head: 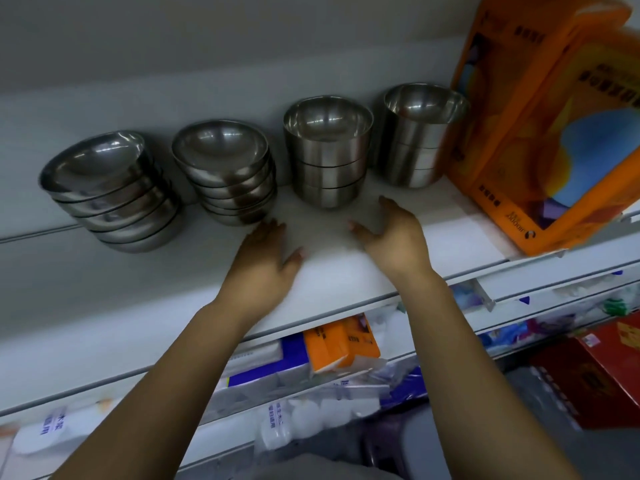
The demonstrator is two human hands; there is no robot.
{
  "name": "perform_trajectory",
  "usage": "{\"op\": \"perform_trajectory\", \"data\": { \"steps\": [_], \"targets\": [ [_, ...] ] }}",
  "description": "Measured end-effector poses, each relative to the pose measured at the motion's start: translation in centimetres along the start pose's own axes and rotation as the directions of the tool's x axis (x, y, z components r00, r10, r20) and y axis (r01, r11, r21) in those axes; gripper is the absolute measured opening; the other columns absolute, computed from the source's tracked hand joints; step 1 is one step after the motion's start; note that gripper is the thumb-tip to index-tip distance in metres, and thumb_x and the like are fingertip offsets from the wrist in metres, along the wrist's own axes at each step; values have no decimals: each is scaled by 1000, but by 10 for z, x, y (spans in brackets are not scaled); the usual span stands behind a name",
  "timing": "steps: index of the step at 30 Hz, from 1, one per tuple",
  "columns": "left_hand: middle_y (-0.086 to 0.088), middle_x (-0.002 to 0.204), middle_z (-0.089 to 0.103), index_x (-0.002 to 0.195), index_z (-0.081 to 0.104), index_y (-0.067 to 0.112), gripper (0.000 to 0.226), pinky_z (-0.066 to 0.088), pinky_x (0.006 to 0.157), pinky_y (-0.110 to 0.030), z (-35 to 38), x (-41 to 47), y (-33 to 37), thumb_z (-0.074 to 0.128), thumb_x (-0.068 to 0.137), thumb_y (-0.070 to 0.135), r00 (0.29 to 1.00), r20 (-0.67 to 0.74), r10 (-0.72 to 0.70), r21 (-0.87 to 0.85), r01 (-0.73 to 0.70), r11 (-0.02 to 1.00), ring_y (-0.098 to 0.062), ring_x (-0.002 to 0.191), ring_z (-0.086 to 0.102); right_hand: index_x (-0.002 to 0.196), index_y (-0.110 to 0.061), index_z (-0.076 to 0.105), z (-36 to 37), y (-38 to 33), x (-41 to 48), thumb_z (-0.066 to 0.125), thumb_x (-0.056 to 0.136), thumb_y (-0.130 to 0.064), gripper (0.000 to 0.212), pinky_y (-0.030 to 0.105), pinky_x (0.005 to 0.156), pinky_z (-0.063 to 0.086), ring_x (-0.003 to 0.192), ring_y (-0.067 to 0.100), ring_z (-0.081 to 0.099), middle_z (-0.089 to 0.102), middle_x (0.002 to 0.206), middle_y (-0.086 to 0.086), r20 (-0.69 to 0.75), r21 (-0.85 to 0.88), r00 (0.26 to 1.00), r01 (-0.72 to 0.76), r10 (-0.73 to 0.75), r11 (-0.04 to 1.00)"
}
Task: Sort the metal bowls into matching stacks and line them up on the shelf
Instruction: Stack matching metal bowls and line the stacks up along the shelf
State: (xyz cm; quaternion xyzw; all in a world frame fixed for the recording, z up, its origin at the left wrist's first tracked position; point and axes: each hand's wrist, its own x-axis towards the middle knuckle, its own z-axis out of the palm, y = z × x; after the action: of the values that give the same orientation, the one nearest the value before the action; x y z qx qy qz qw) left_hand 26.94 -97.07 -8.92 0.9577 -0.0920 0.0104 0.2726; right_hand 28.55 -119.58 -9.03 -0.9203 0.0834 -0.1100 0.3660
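- Task status: four stacks of metal bowls stand in a row along the back of the white shelf [450, 237]. Sorting appears complete.
- Far-left shallow stack [110, 192] and second shallow stack [225, 171]: wide, rounded bowls, about five in each.
- Third stack [327, 150] and far-right stack [420, 133]: deep, straight-walled bowls, three in each.
- No loose bowl is visible on the shelf.
- Remaining work, as a judgement: at most minor alignment. The far-left stack sits slightly forward of the others and looks tilted, though lens distortion may account for this.
- Left hand [266, 258]: fingers straight and together, thumb apart, holding nothing, low over the shelf in front of the second stack.
- Right hand [391, 233]: fingers extended, thumb spread, holding nothing, just in front of the third stack and clear of it.
- Labels: the orange box [540, 133] beside the far-right stack carries dark print that is too blurred to read.
- Tissue-type packs [339, 341] on the lower shelf carry print that is also illegible.
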Motion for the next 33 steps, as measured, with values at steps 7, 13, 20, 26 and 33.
{"op": "perform_trajectory", "data": {
  "steps": [7,13,20,26,33],
  "targets": [
    [-11,149,56,146,55,9,62,31,112,-26,-54,-67,-42,67,96,43,988,-155,18,-42,-25,999,-28,139,48,144,-16,51,14,-62,-73,71,86,-54,72,36,107,41,138,23,44,54,145,5,6,-32,996,91,-91,995],
    [-7,149,57,146,55,14,60,34,112,-30,-118,-139,-124,65,96,46,963,-253,-95,-94,73,993,-25,139,48,143,-18,54,69,-152,-138,71,87,-54,69,20,107,30,140,15,40,52,147,2,52,44,982,180,-182,983],
    [-7,151,54,148,51,14,66,34,114,-37,-196,-244,-240,60,96,54,878,-381,-289,-107,269,957,-26,142,44,138,-22,57,164,-273,-218,65,88,-59,63,19,104,28,137,13,42,52,147,-2,198,143,916,325,-349,935],
    [-7,151,54,148,51,14,66,29,108,-28,-263,-335,-326,63,95,52,773,-495,-397,-144,377,915,-23,142,42,136,-21,59,246,-367,-280,66,88,-58,62,19,108,27,140,13,39,53,148,-3,300,213,824,433,-481,876],
    [-15,140,61,144,54,9,66,41,104,-40,-342,-419,-399,68,94,49,581,-638,-506,-172,533,828,-32,133,52,136,-22,59,313,-476,-330,68,89,-54,58,16,104,24,136,11,41,55,142,-5,396,354,644,551,-655,756]
  ]
}}
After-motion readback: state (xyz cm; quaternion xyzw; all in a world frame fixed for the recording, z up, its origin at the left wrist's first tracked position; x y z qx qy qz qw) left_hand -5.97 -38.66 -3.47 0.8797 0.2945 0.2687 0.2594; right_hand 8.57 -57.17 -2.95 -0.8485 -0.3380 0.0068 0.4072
